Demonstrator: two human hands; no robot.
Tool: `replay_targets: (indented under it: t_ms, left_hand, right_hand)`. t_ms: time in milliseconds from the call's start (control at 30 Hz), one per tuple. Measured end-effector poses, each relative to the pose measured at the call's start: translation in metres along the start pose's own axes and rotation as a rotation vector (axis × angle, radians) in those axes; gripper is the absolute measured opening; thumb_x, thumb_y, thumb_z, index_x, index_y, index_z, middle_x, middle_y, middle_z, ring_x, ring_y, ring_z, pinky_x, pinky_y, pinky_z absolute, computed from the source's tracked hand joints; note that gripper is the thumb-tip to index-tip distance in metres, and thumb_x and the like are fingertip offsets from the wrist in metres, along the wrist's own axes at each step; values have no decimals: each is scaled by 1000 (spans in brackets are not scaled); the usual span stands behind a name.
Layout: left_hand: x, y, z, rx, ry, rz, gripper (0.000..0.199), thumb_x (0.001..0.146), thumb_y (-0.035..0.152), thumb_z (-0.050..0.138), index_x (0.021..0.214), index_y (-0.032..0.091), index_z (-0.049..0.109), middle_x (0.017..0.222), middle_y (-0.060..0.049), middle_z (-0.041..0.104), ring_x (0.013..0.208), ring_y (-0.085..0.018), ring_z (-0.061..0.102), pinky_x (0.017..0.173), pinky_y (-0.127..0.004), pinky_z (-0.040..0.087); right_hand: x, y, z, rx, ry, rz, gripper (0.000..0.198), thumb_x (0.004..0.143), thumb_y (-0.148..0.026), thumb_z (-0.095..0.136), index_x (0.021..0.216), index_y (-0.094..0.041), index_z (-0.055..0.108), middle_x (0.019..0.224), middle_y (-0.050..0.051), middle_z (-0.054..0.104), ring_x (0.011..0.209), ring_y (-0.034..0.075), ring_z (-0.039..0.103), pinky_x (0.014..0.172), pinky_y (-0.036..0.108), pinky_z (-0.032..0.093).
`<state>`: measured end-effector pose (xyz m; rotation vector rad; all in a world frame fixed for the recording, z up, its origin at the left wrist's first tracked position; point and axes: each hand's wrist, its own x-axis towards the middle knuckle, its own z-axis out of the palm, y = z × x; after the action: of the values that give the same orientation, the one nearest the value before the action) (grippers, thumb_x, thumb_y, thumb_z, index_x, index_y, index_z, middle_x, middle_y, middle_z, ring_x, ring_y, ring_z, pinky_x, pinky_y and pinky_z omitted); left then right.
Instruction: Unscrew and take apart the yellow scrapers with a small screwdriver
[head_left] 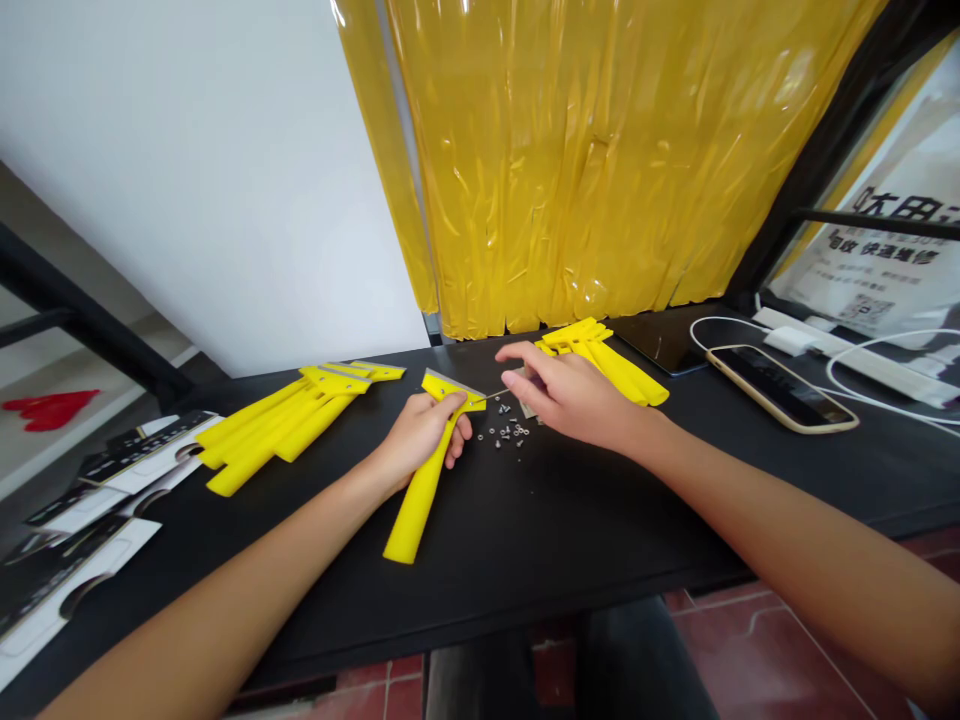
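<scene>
My left hand (424, 435) is wrapped round a yellow scraper (416, 505) with a grey blade edge along its wide head. The thumb presses on the scraper near its head, and the handle points down toward me. My right hand (562, 390) is just to the right, index finger and thumb curved around a thin metal tool (493, 396) whose tip reaches the scraper's head. Most of that tool is hidden by the fingers. Small screws and nuts (506, 432) lie scattered on the black table between my hands.
A pile of yellow scrapers (289, 420) lies to the left, and more yellow scraper parts (626, 372) sit behind my right hand. Printed cards (112, 510) are at the far left. A phone (780, 388), white cables and a power strip (855, 355) occupy the right. Yellow plastic sheeting (600, 170) hangs behind.
</scene>
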<state>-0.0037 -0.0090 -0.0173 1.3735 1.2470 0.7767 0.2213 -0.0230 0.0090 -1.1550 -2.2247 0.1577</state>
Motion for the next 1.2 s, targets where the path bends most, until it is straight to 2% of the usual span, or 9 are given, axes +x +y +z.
replay_targets:
  t_ms: [133,300,400,500,700,800,900,1100,1200]
  left_hand:
    - [-1,1,0,8,-2,-8,53,95,47,49,56,13,61,41,-6,54,32,-13,48,35,-24,36]
    - [-2,1,0,-9,9,-9,54,96,48,49,56,13,61,42,-6,55,33,-13,49,37,-24,37]
    - [-2,0,-1,-17,9,-13,54,95,49,50,56,13,61,42,-5,55,34,-13,50,37,-24,38]
    - [0,-1,-1,-21,12,-18,55,95,49,50,56,13,62,42,-6,55,34,-14,50,37,-24,38]
    - [2,-3,-2,-43,6,-21,56,95,51,50,56,14,62,41,-6,55,33,-13,49,37,-24,39]
    - [1,-3,-2,-38,16,-15,56,95,52,50,55,14,62,41,-5,54,33,-13,49,36,-23,39]
    - [-1,-1,-1,-9,30,-42,57,94,54,50,54,15,60,39,-4,51,32,-12,47,35,-23,37]
    - [-7,2,1,17,58,-44,59,94,56,50,51,16,57,38,-2,48,31,-11,44,34,-21,36]
    - [-7,2,1,20,63,-45,60,93,57,51,50,16,57,37,-3,47,31,-11,43,33,-21,35]
  right_hand:
    - [0,1,0,12,-10,11,36,102,-33,40,134,-23,54,83,3,72,72,20,65,65,30,41]
    - [-1,-2,0,33,0,-41,45,99,-29,47,143,-24,45,107,7,73,90,22,69,74,32,46]
    - [0,0,1,-3,-16,9,36,103,-37,40,133,-23,55,96,6,74,85,23,69,73,33,46]
    - [0,0,1,-19,-18,18,36,104,-34,36,132,-23,56,90,5,74,78,22,68,70,33,45]
    - [-2,-6,0,31,25,-40,45,98,-30,46,142,-23,45,121,10,70,102,24,68,82,35,48]
    - [0,-4,0,17,11,6,38,102,-39,40,133,-22,55,101,7,74,88,23,69,76,34,47]
    - [1,-4,1,1,15,39,37,103,-36,37,132,-23,56,83,3,73,73,21,67,67,32,44]
    - [-2,-10,-1,65,70,-72,42,97,-27,45,139,-22,50,123,10,68,99,22,67,81,34,48]
    - [-1,-7,-1,32,29,-9,34,102,-36,40,129,-23,57,105,7,74,86,22,68,75,34,47]
